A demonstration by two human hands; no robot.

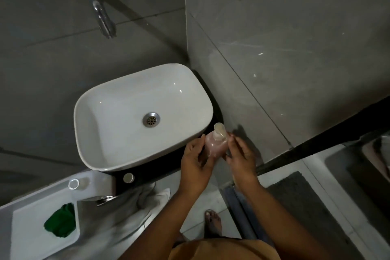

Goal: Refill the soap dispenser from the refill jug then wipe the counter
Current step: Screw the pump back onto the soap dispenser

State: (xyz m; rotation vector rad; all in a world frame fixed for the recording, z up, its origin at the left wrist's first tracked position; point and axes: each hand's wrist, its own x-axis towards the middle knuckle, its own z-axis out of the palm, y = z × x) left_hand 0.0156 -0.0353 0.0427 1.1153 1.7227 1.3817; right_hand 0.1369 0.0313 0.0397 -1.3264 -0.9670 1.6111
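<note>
A small pink soap dispenser (216, 142) with a clear pump top stands on the dark counter (160, 170) at the right of the white basin (126, 150). My left hand (195, 160) cups its left side and my right hand (241, 154) touches its right side with the fingers spread. A clear container (77, 183) with a round open mouth stands on a white surface at the lower left; I cannot tell whether it is the refill jug. A green cloth (61, 220) lies in a white tray farther left.
A chrome wall tap (103, 17) juts over the basin. Grey tiled walls close in behind and to the right. A grey towel (145, 196) hangs below the counter edge. A dark mat (295, 192) and a foot (213, 221) are on the floor.
</note>
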